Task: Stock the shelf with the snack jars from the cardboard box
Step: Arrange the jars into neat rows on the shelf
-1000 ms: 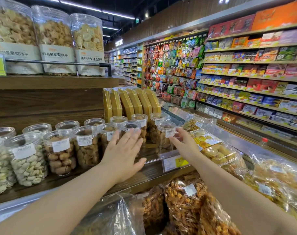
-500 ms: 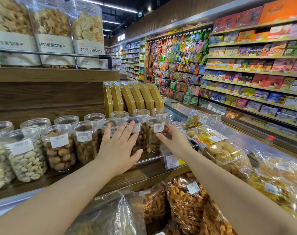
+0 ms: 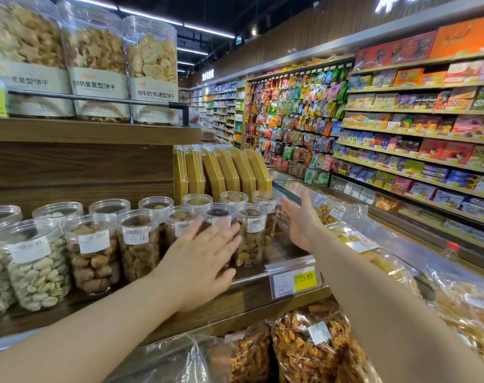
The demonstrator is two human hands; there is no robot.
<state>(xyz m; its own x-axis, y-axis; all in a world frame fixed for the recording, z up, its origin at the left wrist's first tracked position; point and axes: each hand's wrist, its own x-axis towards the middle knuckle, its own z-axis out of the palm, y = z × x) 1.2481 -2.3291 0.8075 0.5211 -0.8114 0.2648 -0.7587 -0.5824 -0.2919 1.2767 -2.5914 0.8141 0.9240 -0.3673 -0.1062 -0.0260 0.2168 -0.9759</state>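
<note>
Desk: What fills your head view?

Operator: Mostly shop. On my right I see a long aisle rack (image 3: 401, 134) packed with coloured packets and boxes. Straight ahead is the wooden shelf (image 3: 249, 297) I am working at. A higher ledge above it carries three large biscuit jars (image 3: 94, 64) behind a dark rail (image 3: 97, 99).

Desk: And lower down?

Operator: Under the shelf's front edge lie clear bags of fried snacks (image 3: 312, 341). At the back of the shelf, a row of flat yellow boxes (image 3: 221, 170) stands on edge, leaning.

Desk: Where are the snack jars?

Operator: The snack jars (image 3: 138, 244) stand upright on the shelf in two rows, lids on, white labels facing me. A pistachio jar (image 3: 36, 269) sits toward the left, and brown snacks fill those further right. The front row stops at an end jar (image 3: 252, 236), in front of the yellow boxes.

Desk: Your hands?

Operator: Both are released and grasp nothing. My left hand (image 3: 205, 261) is flat, fingers straight and spread, across the faces of the front-row jars near the right end. It is blurred, so I cannot tell whether it presses them. My right hand (image 3: 299, 225) is upright, palm facing left, fingers straight, just beside the right end of the rows. I cannot tell whether it touches a jar.

Desk: Anything smaller?

Operator: A price tag (image 3: 296, 280) with a yellow patch reading 23.80 is fixed to the shelf edge, below my right hand.
</note>
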